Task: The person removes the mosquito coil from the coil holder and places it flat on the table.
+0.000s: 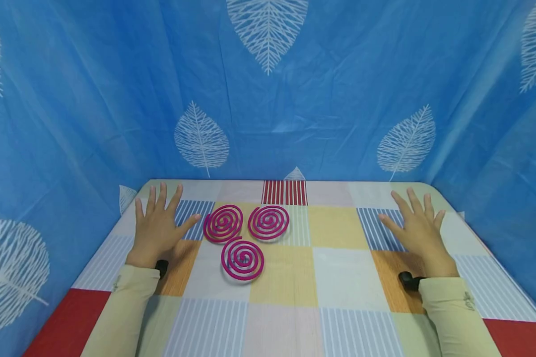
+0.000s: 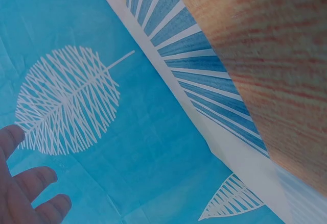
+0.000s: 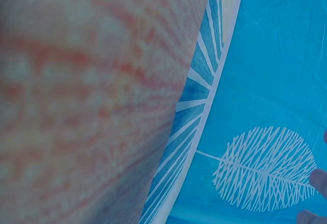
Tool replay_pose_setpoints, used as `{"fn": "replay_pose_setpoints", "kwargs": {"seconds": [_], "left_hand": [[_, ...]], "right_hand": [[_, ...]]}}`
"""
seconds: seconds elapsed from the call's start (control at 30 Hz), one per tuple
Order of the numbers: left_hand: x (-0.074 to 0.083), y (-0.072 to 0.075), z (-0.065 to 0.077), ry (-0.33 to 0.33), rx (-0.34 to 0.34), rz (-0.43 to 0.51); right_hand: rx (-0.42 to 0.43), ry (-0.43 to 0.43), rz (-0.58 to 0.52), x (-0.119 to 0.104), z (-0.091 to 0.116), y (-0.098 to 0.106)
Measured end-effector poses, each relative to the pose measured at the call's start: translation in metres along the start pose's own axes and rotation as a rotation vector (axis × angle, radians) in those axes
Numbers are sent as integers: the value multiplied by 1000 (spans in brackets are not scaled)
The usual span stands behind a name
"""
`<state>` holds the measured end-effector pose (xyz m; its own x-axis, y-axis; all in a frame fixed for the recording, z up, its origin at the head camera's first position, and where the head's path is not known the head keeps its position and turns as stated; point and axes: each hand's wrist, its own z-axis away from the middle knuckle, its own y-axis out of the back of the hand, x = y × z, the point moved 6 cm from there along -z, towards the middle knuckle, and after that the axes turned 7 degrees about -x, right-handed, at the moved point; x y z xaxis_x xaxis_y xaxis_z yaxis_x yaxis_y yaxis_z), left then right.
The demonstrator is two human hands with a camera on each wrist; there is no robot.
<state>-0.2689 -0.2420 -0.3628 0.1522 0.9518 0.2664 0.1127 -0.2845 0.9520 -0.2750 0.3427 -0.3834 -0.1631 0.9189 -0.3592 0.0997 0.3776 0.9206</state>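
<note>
From my remote seat I read the layout through the head view. My left hand [image 1: 157, 230] had its fingers spread wide and straight, with nothing in them; my right hand [image 1: 422, 237] was likewise splayed and bare. I couldn't tell whether either touched the tabletop [image 1: 348, 272].

The 3 magenta coils lay flat in a loose triangle. From my left hand, the left coil [image 1: 224, 224] sat at 3 o'clock, just beside the thumb tip; the right coil [image 1: 269, 221] lay farther along at 3 o'clock, and the near coil [image 1: 244, 257] between 3 and 4 o'clock. The near coil's outer end came up close to the left coil; contact was unclear. Being round, they showed no clear long axis to line up with.

From my right hand all 3 lay around 9 o'clock, well apart, so I judged the left hand the better placed.
</note>
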Motion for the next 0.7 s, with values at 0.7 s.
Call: {"fn": "replay_pose_setpoints", "kwargs": {"seconds": [0.7], "left_hand": [[-1,3,1,14,5,-4]], "right_hand": [[-8,-9,-28,0,0,-3]]}}
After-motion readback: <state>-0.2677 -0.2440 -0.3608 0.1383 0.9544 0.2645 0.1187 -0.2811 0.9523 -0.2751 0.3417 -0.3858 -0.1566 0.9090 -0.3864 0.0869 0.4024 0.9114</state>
